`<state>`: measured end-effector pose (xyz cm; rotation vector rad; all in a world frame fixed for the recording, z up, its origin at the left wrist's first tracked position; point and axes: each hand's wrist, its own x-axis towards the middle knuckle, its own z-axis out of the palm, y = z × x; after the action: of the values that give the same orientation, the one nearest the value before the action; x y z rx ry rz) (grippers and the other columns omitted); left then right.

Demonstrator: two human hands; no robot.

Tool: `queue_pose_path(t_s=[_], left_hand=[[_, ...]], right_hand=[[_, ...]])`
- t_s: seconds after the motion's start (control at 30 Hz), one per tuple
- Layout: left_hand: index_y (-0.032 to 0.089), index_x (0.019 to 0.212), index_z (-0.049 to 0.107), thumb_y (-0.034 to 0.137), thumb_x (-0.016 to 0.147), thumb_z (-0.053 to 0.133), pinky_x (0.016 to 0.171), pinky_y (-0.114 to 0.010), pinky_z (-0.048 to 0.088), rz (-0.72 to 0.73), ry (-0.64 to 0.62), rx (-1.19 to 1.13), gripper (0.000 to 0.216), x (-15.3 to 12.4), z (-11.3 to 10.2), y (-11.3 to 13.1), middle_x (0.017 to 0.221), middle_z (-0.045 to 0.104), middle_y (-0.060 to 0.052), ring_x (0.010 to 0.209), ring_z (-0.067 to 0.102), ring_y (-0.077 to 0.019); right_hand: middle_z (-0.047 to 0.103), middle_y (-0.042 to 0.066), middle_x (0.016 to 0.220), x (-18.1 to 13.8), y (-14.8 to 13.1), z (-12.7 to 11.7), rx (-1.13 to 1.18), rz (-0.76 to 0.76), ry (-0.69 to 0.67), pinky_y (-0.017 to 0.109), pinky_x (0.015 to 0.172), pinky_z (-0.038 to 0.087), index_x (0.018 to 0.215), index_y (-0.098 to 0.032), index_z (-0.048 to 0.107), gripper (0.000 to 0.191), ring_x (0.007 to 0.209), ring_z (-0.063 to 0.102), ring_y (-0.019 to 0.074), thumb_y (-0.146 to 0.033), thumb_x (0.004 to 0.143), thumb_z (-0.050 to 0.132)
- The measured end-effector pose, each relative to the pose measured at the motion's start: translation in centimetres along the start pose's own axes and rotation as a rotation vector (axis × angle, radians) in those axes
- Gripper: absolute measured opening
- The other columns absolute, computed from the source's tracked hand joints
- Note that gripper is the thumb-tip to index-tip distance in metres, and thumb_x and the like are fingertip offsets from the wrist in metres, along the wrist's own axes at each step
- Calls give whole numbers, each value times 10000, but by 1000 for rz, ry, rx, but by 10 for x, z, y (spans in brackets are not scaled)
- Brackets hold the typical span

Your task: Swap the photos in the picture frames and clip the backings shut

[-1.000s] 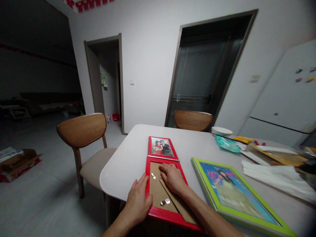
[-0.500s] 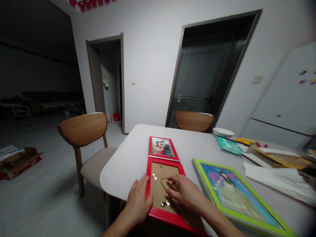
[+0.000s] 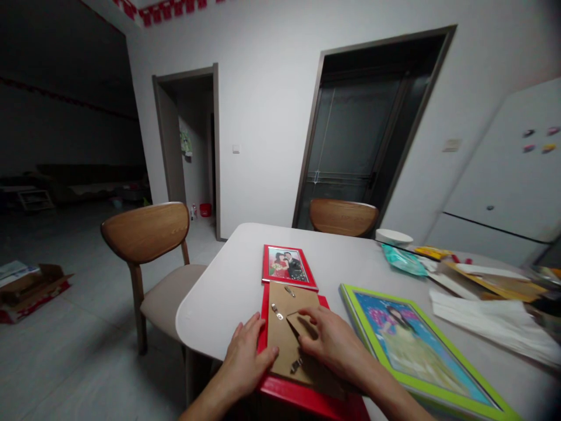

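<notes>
A red photo frame (image 3: 307, 395) lies face down at the near edge of the white table (image 3: 228, 286). Its brown backing board (image 3: 287, 330) with small metal clips is tilted up out of the frame. My left hand (image 3: 248, 356) lies flat on the frame's left edge, its thumb against the board. My right hand (image 3: 335, 345) is closed on the board's folding stand flap (image 3: 302, 323), fingers pinching it. A second red frame (image 3: 287, 266) showing a couple's photo lies just beyond.
A large green frame (image 3: 412, 345) with a portrait lies to the right. White paper (image 3: 491, 324), a teal packet (image 3: 403, 260), a white dish (image 3: 393, 237) and clutter fill the far right. Two wooden chairs (image 3: 149, 234) stand at the left and far sides.
My right hand slid back from the frame's top to the stand flap and gripped it. The backing board has risen out of the red frame. My left hand stayed on the left edge.
</notes>
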<state>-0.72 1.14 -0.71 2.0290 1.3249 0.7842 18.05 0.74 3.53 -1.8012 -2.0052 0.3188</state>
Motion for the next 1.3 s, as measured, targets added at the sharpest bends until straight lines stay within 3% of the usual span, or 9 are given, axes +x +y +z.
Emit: queue_pose_path(t_s=[0.07,0.17,0.33,0.5,0.63,0.87,1.0,1.13,1.3], left_hand=[[159,1066,513,296,688,507,963,-355,257,34,21,-170,402,3,-2,2,1213,465,-87,1126,390,-229],[154,907,551,332,710,480,754,-294,432,-18,83,-494,275,10,-7,-2,938,620,-58,871,561,-208],[173,746,489,433,681,459,526,-249,440,-184,200,-673,270,15,-32,-30,625,605,15,598,582,-173],[163,776,486,439,665,459,533,-258,434,-244,206,-584,299,5,-65,-60,611,601,14,598,584,-183],[144,823,516,390,627,519,605,-269,431,-249,168,-466,314,-1,-76,-72,705,624,-14,691,588,-209],[159,1111,437,279,677,471,713,-290,387,-263,205,195,451,2,-82,-75,857,602,-43,827,559,-220],[110,1107,454,230,664,476,890,-321,316,-142,255,402,460,-2,-73,-61,1121,503,-106,1048,443,-231],[161,1124,464,237,667,488,933,-342,306,-19,84,240,464,-13,-41,-24,1192,471,-85,1113,395,-221],[163,1152,458,316,595,612,992,-474,152,73,-94,168,598,-20,-9,21,1260,403,-121,1166,317,-288]], right_hand=[[586,80,940,2,-10,-5,11,-17,28,284,754,383,1007,-190,551,419,864,530,196,-232,591,512],[579,70,950,4,-28,-5,77,-81,75,285,767,384,1003,-196,552,390,873,523,184,-264,620,521],[575,69,975,4,-33,0,156,-169,70,294,787,383,1013,-186,544,363,897,515,179,-355,698,483],[566,121,1006,-1,11,5,-57,-5,76,303,798,362,1032,-135,540,374,917,514,211,-321,725,436],[579,127,943,-7,37,10,-197,118,26,287,736,364,1024,-136,539,367,845,538,212,-294,708,439],[590,124,854,-5,46,14,-209,184,-9,263,665,355,1049,-123,483,363,784,555,201,-194,704,397],[596,132,837,-3,51,15,-195,209,17,270,653,365,1069,-104,458,409,757,563,208,-149,669,390],[585,156,917,0,50,11,-85,222,124,280,710,376,1137,-67,403,513,831,553,216,-144,630,403],[629,59,712,0,38,-6,520,364,50,265,547,434,1261,-99,211,612,593,592,173,-199,670,334]])
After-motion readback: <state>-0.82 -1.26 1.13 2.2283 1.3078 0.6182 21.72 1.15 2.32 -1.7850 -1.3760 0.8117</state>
